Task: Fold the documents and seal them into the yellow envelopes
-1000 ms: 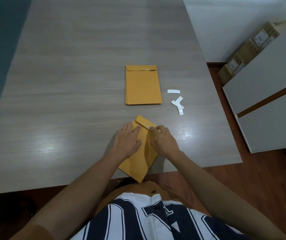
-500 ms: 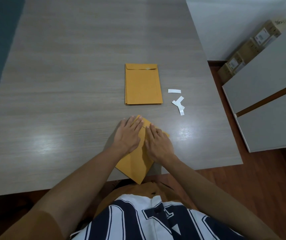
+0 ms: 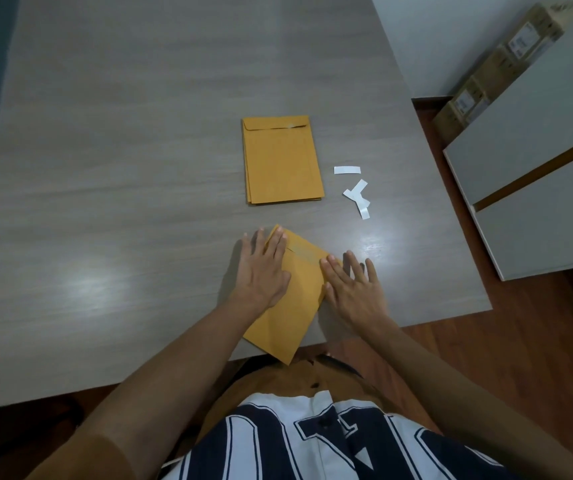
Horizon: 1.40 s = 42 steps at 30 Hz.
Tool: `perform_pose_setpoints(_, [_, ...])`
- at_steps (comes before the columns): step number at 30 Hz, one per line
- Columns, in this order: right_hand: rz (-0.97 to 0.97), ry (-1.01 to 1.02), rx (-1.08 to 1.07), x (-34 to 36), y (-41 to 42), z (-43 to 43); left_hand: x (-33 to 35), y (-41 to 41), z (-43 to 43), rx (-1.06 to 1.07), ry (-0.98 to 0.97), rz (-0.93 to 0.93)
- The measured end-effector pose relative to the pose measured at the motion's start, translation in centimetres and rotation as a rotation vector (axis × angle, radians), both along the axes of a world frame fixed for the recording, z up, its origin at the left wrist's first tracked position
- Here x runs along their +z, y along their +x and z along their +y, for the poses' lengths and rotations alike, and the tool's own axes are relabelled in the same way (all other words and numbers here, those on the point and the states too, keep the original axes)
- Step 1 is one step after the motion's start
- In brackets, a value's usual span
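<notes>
A yellow envelope (image 3: pixel 295 299) lies tilted at the table's front edge, flap folded down, its lower corner hanging over the edge. My left hand (image 3: pixel 262 268) lies flat on its upper left part, fingers spread over the flap. My right hand (image 3: pixel 352 285) lies flat at its right edge, fingers apart, partly on the table. A neat stack of yellow envelopes (image 3: pixel 281 161) with flaps down rests farther back at the centre. No loose document is visible.
Several white peeled strips (image 3: pixel 356 195) lie right of the stack. The grey wooden table (image 3: pixel 122 168) ends at the right near white cabinets (image 3: pixel 538 161). Cardboard boxes (image 3: pixel 496 64) stand on the floor beyond.
My hands pressed together on the flap, then slid apart: the left stays on the flap's left end, the right has moved out to the envelope's right edge.
</notes>
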State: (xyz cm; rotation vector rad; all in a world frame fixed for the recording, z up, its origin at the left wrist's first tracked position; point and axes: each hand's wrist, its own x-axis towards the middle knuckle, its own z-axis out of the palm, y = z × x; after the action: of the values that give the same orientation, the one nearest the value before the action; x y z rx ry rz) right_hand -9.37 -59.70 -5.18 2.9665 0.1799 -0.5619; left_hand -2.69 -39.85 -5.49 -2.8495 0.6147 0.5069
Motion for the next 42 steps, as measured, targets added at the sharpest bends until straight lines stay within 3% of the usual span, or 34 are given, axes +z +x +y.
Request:
perform_pose_setpoints(5, [-0.025,0.034,-0.039,-0.2,-0.2,0.3,0.6,-0.6,-2.3,0.064,-0.064,0.004])
perform_pose_setpoints(9, [-0.026,0.042,-0.042,-0.4,-0.4,0.3,0.1,-1.7,-2.6,-0.179,-0.165,-0.008])
perform_pose_setpoints(13, [-0.053,0.031,-0.037,-0.1,-0.2,0.2,-0.6,-0.7,-1.3,-0.212,-0.152,-0.012])
perform_pose_setpoints(20, [-0.062,0.000,-0.019,0.0,-0.2,0.3,-1.0,2.4,3.4,-0.138,-0.102,-0.053])
perform_pose_setpoints(29, [-0.080,0.002,-0.075,-0.1,-0.9,0.0,-0.9,2.0,3.4,-0.112,-0.119,-0.034])
perform_pose_setpoints(36, [-0.192,0.077,-0.253,1.0,1.3,1.2,-1.3,2.1,3.8,-0.080,-0.280,0.088])
perform_pose_setpoints(42, [-0.272,0.314,-0.385,1.4,3.7,2.2,-0.1,3.1,3.4,0.057,-0.511,-0.031])
